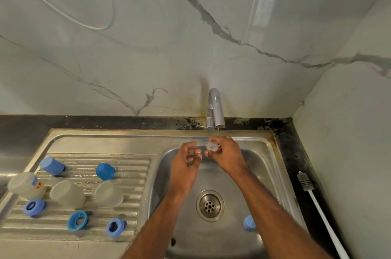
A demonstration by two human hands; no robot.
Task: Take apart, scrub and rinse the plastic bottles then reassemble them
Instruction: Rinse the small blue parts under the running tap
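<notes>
My right hand (227,154) pinches a small clear plastic bottle part (212,146) under the thin stream from the tap (215,108). My left hand (188,158) hovers just left of it with fingers loosely curled, holding nothing. On the draining board (135,171) lie three clear bottle bodies (67,194), (109,193), (26,184), two blue caps (52,166), (105,171) and three blue rings (33,207), (77,220), (115,227). Another blue cap (249,223) lies in the sink basin (260,172), partly behind my right forearm.
A white-handled bottle brush (317,205) lies on the dark counter right of the sink. The drain (210,205) sits in the middle of the basin. A marble wall stands behind and to the right.
</notes>
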